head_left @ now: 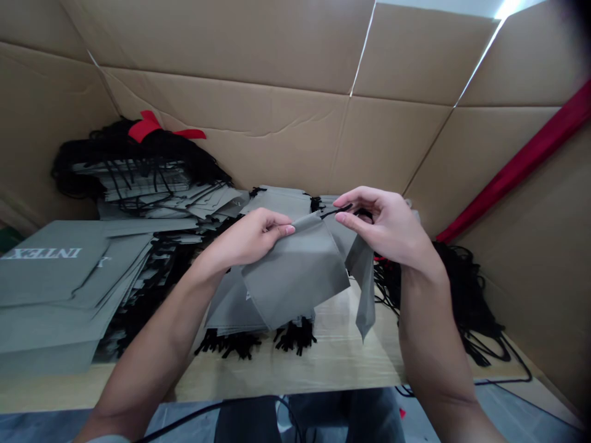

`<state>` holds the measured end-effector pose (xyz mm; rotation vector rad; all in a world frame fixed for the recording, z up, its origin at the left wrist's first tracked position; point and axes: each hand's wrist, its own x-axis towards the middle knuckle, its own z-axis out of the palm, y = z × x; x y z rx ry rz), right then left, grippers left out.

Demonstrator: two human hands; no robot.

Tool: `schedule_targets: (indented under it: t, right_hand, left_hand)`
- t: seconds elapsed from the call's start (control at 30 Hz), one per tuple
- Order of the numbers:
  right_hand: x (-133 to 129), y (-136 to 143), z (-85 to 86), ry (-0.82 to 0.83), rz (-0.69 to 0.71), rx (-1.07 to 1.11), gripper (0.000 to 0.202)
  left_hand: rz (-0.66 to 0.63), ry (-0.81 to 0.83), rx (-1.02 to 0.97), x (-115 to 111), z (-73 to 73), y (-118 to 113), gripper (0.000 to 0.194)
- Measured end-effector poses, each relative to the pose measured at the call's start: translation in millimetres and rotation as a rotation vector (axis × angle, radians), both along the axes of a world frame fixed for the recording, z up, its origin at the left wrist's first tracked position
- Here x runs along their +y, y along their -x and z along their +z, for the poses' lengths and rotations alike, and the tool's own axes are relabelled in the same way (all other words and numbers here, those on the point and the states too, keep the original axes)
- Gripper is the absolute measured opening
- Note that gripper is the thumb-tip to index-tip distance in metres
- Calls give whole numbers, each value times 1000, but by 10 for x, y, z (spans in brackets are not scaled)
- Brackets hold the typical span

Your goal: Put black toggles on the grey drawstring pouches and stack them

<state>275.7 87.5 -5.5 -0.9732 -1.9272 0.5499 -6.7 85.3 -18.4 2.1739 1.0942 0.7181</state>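
My left hand (263, 237) pinches the top edge of a grey fabric drawstring pouch (295, 271), which hangs tilted above the table. A short black cord (336, 211) runs from the pouch's upper right corner to my right hand (385, 224), whose thumb and index finger close around it. Below the right hand dangles a second grey fabric piece (366, 295), narrow and pointed at the bottom; whether that hand grips it too is hidden. Behind and under the held pouch lie more grey pouches (226, 307) with black cord ends (295, 335) sticking out at the front.
At the left are stacked grey pouches (41, 271) printed INTEX. Behind them sits a pile of pouches topped with black cords (106, 147) and a red strip (146, 125). More black cords (462, 295) lie at right. Cardboard walls (231, 117) enclose the table (295, 378).
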Motion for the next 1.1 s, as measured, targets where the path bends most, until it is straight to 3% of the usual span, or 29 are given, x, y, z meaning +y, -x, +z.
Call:
schedule_targets:
  t: [0.5, 0.63, 0.77, 0.9, 1.1]
  right_hand:
    - [-47, 20, 21, -51, -17, 2, 12]
    - [-125, 85, 35, -58, -29, 11, 6]
    - [-249, 177, 43, -91, -26, 55, 6]
    - [-366, 254, 47, -72, 16, 80, 9]
    - [-432, 270, 62, -79, 55, 98, 8]
  left_hand:
    - [37, -37, 77, -87, 50, 9, 43]
    - [47, -64, 42, -132, 55, -51, 33]
    - [-13, -174, -227, -202, 5, -205, 25]
    - [-158, -92, -613, -259, -77, -360, 28]
    - [-43, -150, -670, -320, -78, -396, 17]
